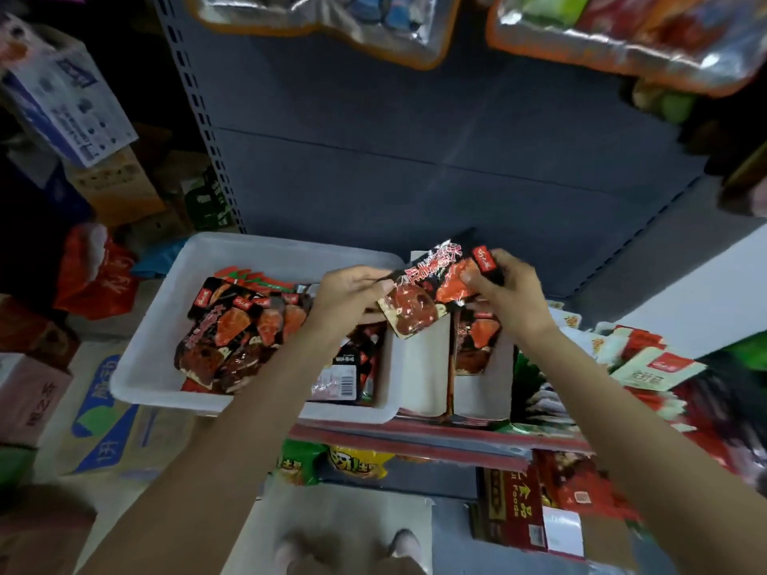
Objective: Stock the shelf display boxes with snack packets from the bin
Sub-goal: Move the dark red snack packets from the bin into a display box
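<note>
A white plastic bin point(166, 338) sits on the shelf edge at the left, with several black-and-red snack packets point(232, 329) inside. To its right stands an open cardboard display box point(427, 367) with one packet point(475, 338) upright in its right compartment. Above the box both hands hold a small stack of the same packets point(431, 288). My left hand point(352, 292) pinches the stack's left edge. My right hand point(506, 284) grips its upper right corner.
Red-and-white packets point(647, 359) fill the shelf to the right. A grey shelf back panel point(415, 159) rises behind. Hanging bagged goods point(622, 35) overhang at the top. Cardboard cartons point(103, 429) stack on the floor at the left. Lower shelf goods point(510, 504) lie below.
</note>
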A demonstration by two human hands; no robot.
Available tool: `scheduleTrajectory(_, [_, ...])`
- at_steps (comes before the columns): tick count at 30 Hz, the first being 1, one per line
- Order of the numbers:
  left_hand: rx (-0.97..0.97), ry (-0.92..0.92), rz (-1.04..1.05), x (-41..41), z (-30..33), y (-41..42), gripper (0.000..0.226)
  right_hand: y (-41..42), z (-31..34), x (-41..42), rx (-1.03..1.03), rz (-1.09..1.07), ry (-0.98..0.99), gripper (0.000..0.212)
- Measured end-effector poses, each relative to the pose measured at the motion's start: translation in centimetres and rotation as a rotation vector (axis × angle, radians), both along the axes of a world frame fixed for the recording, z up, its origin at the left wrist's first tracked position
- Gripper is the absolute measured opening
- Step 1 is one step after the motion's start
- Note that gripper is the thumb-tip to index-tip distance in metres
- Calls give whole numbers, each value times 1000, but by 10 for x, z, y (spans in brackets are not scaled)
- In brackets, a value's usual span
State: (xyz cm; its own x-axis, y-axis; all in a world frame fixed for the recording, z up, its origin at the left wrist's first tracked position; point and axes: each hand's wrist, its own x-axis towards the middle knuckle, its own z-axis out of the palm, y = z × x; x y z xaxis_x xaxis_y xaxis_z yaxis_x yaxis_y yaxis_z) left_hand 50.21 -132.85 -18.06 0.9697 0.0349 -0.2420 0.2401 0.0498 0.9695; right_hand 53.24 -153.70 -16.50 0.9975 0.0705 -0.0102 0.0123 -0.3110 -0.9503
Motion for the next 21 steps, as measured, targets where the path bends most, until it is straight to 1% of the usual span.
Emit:
scheduleTrajectory(3, [-25,82,-107,2,-1,-27,19,-31,7,8,-85,-49,-24,20])
scheduleTrajectory(5, [27,131,-165,4,-6,-45,20,-47,14,11,-174,-13,-47,21])
scheduleTrajectory(8, [159,153,-207,9,-13,-69,25,-67,23,14,-282,48,-85,24])
scheduleTrajectory(10, [192,180,-178,14,-18,-82,31,-75,27,17,-391,72,-131,14])
scheduleTrajectory(11, [194,203,-159,16,-20,-87,34,-78,27,18,-455,88,-159,6])
scheduleTrajectory(12, [191,231,-149,18,-21,-91,39,-80,26,19,-523,111,-191,2])
scheduleTrajectory(15, [183,298,-188,16,-23,-101,51,-80,16,20,-698,199,-215,2])
scheduleTrajectory(18, [148,297,-229,15,-21,-108,49,-72,7,21,-792,242,-179,6])
scheduleTrajectory(21, [142,284,-215,20,-20,-110,48,-63,3,23,-864,288,-155,8])
